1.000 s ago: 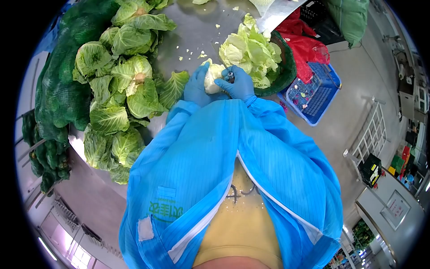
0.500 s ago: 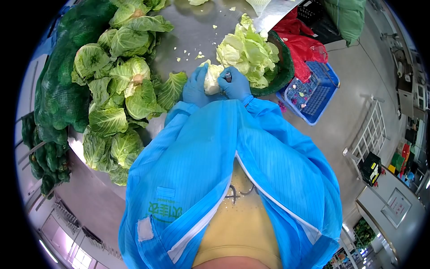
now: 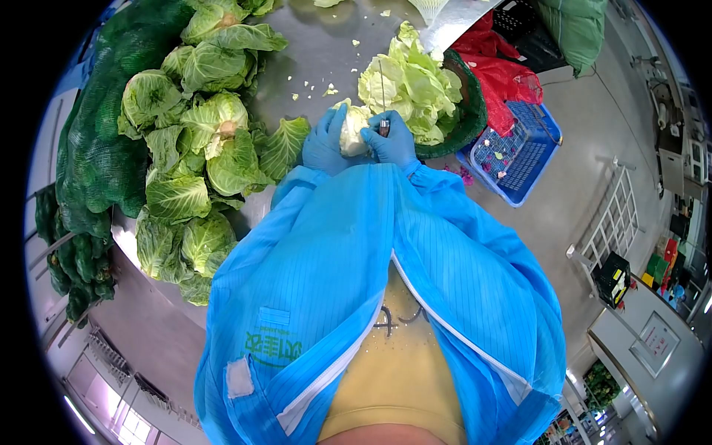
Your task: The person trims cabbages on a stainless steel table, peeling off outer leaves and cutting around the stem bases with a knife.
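My left hand, in a blue glove, is closed on a pale piece of cabbage close to my chest. Wrapped round the handle of a knife is my right hand, gloved in blue too, and it is beside the same cabbage piece. The thin blade points away from me, over a heap of loose cabbage leaves. Those leaves fill a green basket just to the right. To the left, whole cabbages with green outer leaves are piled on the metal table.
Small cabbage scraps are scattered on the table. Green net sacks stand along the left. A blue crate and a red bag are to the right of the basket, with a white rack farther right.
The knife in my right hand has turned so that its blade shows upright, pointing away from me. My left hand and the cabbage piece have hardly moved.
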A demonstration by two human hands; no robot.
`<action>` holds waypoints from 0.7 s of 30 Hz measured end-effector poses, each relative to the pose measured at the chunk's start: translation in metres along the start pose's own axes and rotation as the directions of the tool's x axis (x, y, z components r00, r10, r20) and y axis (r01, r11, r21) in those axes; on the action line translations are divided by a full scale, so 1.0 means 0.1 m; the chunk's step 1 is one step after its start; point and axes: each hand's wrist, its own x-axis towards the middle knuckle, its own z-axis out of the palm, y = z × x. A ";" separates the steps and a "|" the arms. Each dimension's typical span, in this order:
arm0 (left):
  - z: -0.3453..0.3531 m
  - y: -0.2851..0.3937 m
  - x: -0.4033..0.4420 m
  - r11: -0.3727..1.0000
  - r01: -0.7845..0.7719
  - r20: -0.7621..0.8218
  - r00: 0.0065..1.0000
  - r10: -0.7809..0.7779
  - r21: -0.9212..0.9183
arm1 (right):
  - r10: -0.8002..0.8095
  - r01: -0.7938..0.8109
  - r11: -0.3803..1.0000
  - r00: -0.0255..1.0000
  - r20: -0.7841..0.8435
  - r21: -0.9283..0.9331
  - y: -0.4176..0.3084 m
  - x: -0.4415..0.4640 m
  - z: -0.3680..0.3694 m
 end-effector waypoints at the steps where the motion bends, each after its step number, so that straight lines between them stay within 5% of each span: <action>1: -0.01 0.00 0.00 1.000 -0.021 -0.010 1.000 0.021 -0.002 | 0.036 -0.036 0.999 0.999 0.026 0.005 -0.01 0.00 -0.01; 5: -0.04 0.06 0.01 1.000 -0.006 0.017 1.000 0.006 0.030 | -0.024 0.024 1.000 1.000 0.011 -0.002 -0.04 0.00 -0.01; 7: -0.03 0.07 0.02 0.993 -0.041 -0.014 0.999 0.043 0.110 | 0.027 -0.022 0.980 0.999 -0.026 0.195 -0.11 -0.04 -0.01; 10: -0.06 0.11 0.02 0.992 -0.029 0.016 1.000 0.027 0.125 | -0.132 0.141 0.989 0.980 -0.147 0.050 -0.29 -0.09 -0.08; 13: -0.04 0.09 0.02 0.996 -0.028 0.002 1.000 0.028 0.081 | -0.089 0.099 0.965 0.995 -0.054 0.244 -0.19 0.01 -0.16; 17: -0.07 0.10 0.04 0.994 -0.025 0.021 1.000 0.023 0.102 | -0.011 0.033 0.964 0.997 -0.083 0.264 -0.19 0.03 -0.21; 19: -0.07 0.10 0.03 0.993 -0.037 0.005 0.999 0.037 0.116 | -0.152 0.130 0.978 0.980 -0.126 -0.163 -0.34 -0.05 -0.23; 21: -0.07 0.09 0.03 0.991 -0.043 0.012 0.999 0.042 0.128 | -0.161 0.143 0.974 0.982 -0.094 -0.176 -0.30 -0.05 -0.16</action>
